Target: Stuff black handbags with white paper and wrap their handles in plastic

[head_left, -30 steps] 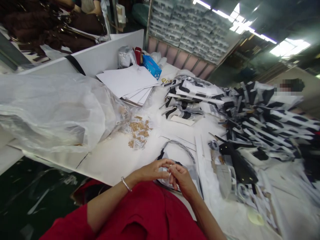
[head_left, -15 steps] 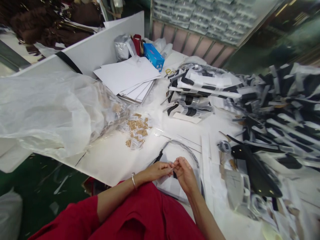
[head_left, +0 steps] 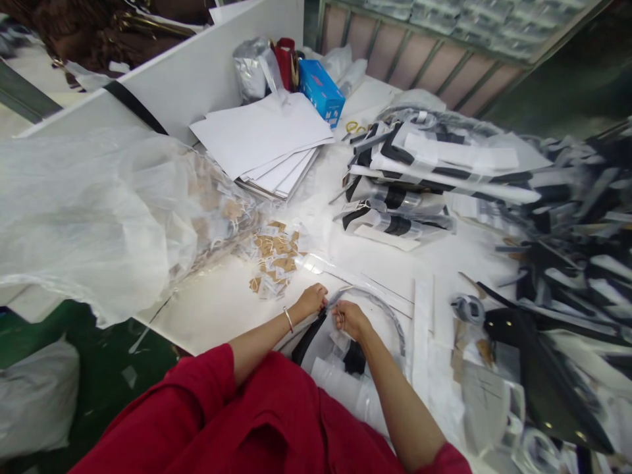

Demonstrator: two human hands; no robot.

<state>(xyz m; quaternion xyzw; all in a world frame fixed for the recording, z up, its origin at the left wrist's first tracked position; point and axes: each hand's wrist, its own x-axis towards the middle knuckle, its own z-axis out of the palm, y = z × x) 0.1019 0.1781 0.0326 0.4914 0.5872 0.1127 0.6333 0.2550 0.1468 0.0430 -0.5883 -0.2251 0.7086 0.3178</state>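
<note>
My left hand (head_left: pixel 311 299), with a silver bangle on the wrist, is closed at the near edge of the white table (head_left: pixel 232 303). My right hand (head_left: pixel 348 319) is closed right beside it. Both pinch the top edge of a clear plastic sleeve (head_left: pixel 345 375) that holds a black strap (head_left: pixel 309 339) and lies toward my lap. What exactly sits between the fingertips is too small to make out. A scatter of small tan tags in clear packets (head_left: pixel 274 253) lies just beyond my left hand.
A big crumpled clear plastic bag (head_left: pixel 93 210) covers the left. A stack of white sheets (head_left: pixel 269 141), a blue box (head_left: pixel 320 89) and a red bag stand at the back. Piles of bagged black-and-white straps (head_left: pixel 419 178) fill the right side.
The view has tilted down and moved in. Both hands have moved forward onto the table edge, and the plastic sleeve with the black strap now shows below them.
</note>
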